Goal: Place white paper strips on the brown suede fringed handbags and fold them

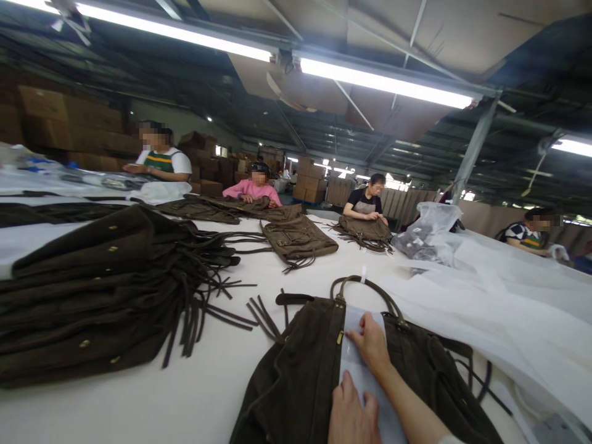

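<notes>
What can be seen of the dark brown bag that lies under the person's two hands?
The bag lies flat on the white table, its opening toward the far side. It looks like dark olive-brown suede, with two curved handles, fringe strips at its left corner and a small brass zip pull. Its top is open and a white sheet sits in the gap. The right hand and the left hand both press on that sheet.

One head-worn view — it looks forward and slightly down across the bench (pixel 139 401), close over the near edge, reaching the seated people and ceiling lights beyond.
</notes>
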Demonstrator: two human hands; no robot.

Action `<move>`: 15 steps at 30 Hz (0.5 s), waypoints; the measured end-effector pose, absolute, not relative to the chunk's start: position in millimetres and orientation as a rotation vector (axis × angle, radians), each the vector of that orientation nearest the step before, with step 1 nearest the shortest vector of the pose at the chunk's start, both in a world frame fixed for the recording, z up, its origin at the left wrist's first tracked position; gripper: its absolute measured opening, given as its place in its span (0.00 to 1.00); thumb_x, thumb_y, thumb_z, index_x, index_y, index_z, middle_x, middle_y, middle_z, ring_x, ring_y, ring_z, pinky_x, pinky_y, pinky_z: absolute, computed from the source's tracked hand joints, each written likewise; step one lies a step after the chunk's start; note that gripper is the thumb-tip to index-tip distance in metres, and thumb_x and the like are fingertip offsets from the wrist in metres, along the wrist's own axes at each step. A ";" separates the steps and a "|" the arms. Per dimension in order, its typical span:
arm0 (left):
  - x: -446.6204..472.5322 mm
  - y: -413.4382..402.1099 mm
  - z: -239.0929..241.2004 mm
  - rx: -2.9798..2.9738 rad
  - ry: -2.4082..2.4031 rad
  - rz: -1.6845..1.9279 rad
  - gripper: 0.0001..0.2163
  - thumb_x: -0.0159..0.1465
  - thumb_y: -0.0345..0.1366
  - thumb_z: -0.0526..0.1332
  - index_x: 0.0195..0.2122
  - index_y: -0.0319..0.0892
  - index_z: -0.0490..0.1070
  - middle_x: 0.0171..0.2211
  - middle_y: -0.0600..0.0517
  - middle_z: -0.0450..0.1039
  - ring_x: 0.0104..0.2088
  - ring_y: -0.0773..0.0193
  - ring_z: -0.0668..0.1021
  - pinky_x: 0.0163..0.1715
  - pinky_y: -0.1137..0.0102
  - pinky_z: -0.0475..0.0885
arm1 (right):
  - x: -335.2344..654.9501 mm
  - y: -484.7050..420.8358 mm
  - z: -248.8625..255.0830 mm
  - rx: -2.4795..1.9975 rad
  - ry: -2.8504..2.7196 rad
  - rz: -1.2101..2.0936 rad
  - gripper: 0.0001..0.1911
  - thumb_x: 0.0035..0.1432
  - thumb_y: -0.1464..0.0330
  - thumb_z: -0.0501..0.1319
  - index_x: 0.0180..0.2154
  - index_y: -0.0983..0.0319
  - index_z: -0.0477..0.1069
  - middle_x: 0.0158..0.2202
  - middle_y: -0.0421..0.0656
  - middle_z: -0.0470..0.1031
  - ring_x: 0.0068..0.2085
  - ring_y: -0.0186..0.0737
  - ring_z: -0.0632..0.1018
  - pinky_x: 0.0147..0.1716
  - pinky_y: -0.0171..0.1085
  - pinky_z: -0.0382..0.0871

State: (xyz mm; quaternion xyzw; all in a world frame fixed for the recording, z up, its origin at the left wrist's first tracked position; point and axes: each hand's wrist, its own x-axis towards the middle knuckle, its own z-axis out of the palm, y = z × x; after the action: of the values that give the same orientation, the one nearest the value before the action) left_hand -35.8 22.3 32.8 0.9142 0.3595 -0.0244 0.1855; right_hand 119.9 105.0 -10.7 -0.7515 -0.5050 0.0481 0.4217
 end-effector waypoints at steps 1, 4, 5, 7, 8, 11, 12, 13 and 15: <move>-36.0 23.3 31.1 2.586 1.018 -0.053 0.24 0.63 0.36 0.51 0.59 0.32 0.62 0.64 0.30 0.50 0.66 0.38 0.51 0.55 0.45 0.57 | 120.7 107.4 -8.3 -1.888 -1.257 0.122 0.14 0.51 0.61 0.63 0.30 0.57 0.57 0.25 0.37 0.63 0.30 0.41 0.68 0.32 0.38 0.58; -35.2 27.5 20.6 2.603 1.028 -0.020 0.24 0.61 0.36 0.54 0.59 0.34 0.64 0.63 0.31 0.52 0.65 0.38 0.52 0.55 0.45 0.58 | 122.8 109.2 -1.5 -1.891 -1.265 0.191 0.09 0.60 0.62 0.53 0.29 0.58 0.58 0.24 0.38 0.64 0.28 0.40 0.69 0.31 0.38 0.59; -34.4 28.9 16.1 2.605 1.024 -0.015 0.24 0.61 0.36 0.54 0.58 0.34 0.65 0.63 0.31 0.54 0.65 0.38 0.53 0.55 0.45 0.58 | 123.4 106.9 0.0 -1.882 -1.288 0.243 0.10 0.61 0.61 0.51 0.30 0.58 0.60 0.24 0.38 0.64 0.27 0.39 0.69 0.30 0.37 0.60; -32.6 30.5 7.8 2.619 1.021 0.045 0.22 0.61 0.34 0.54 0.57 0.35 0.67 0.62 0.31 0.56 0.64 0.38 0.56 0.53 0.45 0.60 | 124.8 98.0 1.5 -1.843 -1.371 0.365 0.10 0.59 0.59 0.56 0.36 0.59 0.64 0.26 0.37 0.67 0.26 0.37 0.70 0.28 0.36 0.63; -31.8 30.2 5.1 2.631 1.022 0.092 0.22 0.61 0.34 0.53 0.56 0.35 0.68 0.61 0.31 0.58 0.64 0.38 0.57 0.52 0.45 0.61 | 125.4 91.9 1.5 -1.815 -1.420 0.417 0.15 0.53 0.59 0.62 0.40 0.60 0.65 0.30 0.38 0.69 0.27 0.36 0.71 0.29 0.35 0.65; -30.8 25.1 6.8 2.644 1.051 0.153 0.21 0.62 0.32 0.53 0.56 0.34 0.68 0.60 0.31 0.58 0.64 0.39 0.56 0.52 0.45 0.62 | 126.4 74.7 0.5 -1.762 -1.538 0.477 0.40 0.36 0.63 0.73 0.51 0.60 0.61 0.45 0.43 0.68 0.39 0.38 0.72 0.38 0.35 0.68; -31.2 22.8 10.5 2.641 1.059 0.125 0.21 0.62 0.32 0.53 0.57 0.33 0.67 0.61 0.30 0.57 0.65 0.39 0.54 0.53 0.46 0.61 | 126.2 71.2 0.3 -1.780 -1.561 0.468 0.42 0.34 0.63 0.73 0.52 0.60 0.60 0.47 0.44 0.66 0.41 0.39 0.71 0.41 0.36 0.68; -31.8 20.7 15.0 2.638 1.059 0.084 0.22 0.63 0.33 0.53 0.57 0.32 0.66 0.62 0.29 0.55 0.65 0.39 0.53 0.54 0.46 0.60 | 125.8 69.3 0.3 -1.814 -1.575 0.445 0.42 0.35 0.63 0.73 0.52 0.60 0.60 0.47 0.44 0.66 0.41 0.39 0.71 0.41 0.37 0.67; -33.0 17.8 24.4 2.634 1.055 0.017 0.23 0.63 0.34 0.53 0.59 0.31 0.64 0.63 0.28 0.51 0.66 0.40 0.51 0.55 0.47 0.58 | 124.8 69.8 0.7 -1.899 -1.576 0.385 0.37 0.39 0.62 0.71 0.50 0.59 0.60 0.45 0.42 0.66 0.40 0.40 0.71 0.39 0.38 0.66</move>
State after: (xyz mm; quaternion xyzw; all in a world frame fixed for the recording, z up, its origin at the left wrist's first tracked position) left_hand -33.0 17.8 24.4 0.9176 0.3676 0.0060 0.1513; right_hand 124.8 69.8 0.7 -0.7212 -0.5987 0.1463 0.3162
